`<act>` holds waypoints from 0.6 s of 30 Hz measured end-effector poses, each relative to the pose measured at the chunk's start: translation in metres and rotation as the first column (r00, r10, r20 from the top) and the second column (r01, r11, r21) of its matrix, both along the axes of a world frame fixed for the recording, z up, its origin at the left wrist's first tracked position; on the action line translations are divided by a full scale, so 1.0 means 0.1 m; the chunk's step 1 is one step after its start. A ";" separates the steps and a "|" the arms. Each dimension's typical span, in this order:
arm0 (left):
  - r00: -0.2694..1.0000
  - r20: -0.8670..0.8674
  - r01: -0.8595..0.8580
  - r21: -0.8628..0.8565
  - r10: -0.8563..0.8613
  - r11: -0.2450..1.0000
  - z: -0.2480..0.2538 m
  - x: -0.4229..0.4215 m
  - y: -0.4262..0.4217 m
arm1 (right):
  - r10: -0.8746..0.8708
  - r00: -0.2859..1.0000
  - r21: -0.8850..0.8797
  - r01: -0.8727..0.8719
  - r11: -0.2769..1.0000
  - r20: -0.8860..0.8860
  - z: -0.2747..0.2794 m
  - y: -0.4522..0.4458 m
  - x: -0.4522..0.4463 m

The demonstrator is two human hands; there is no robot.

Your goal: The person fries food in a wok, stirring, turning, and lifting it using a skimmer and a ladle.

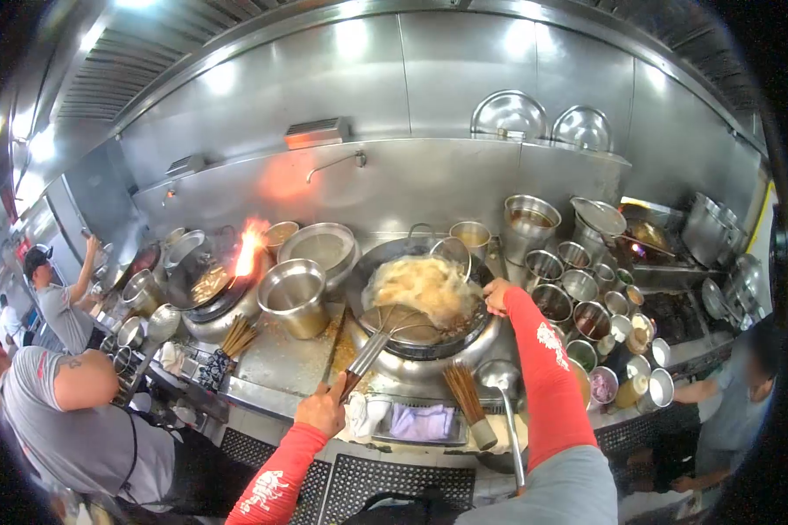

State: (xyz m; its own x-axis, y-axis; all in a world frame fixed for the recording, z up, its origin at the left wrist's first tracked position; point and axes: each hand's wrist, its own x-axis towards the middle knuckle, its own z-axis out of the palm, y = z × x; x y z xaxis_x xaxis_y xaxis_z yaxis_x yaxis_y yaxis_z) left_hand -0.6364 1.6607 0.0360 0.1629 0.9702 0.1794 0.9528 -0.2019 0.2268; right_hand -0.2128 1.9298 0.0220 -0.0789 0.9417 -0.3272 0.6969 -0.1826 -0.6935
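My left hand (322, 408) is closed around the handle of a wire skimmer (372, 350), whose wide round head reaches into the wok (356, 282). Pale golden food (425, 287) froths in the wok, with steam blurring it. My right hand (498, 297) is closed at the wok's right rim. A round-rimmed metal scoop (451, 248) leans over the food on that side, and its handle appears to run into my right fist. Just below the wok lie a bamboo brush (467, 398) and a long-handled ladle (499, 376).
Flames (250, 249) rise from a second wok (203, 293) at left, near a person in grey (79, 420). A deep steel pot (292, 297) stands between the woks. Several seasoning containers (593, 321) crowd the right. A purple cloth (421, 421) lies in front. Another person (731, 411) stands at right.
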 end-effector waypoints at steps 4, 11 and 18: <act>1.000 -0.023 -0.012 -0.022 0.012 1.000 0.01 0.02 0.01 | -0.056 0.913 -0.130 0.003 0.992 -0.405 -0.33 -0.04 -0.11; 1.000 -0.029 0.001 -0.009 -0.001 1.000 0.05 -0.02 0.01 | 0.107 0.970 -0.022 -0.114 0.993 -0.219 0.20 -0.46 -0.46; 0.996 -0.050 0.076 0.048 -0.074 0.996 -0.18 -0.18 0.13 | 0.279 0.763 0.435 -0.583 0.686 0.583 0.63 -1.10 -0.71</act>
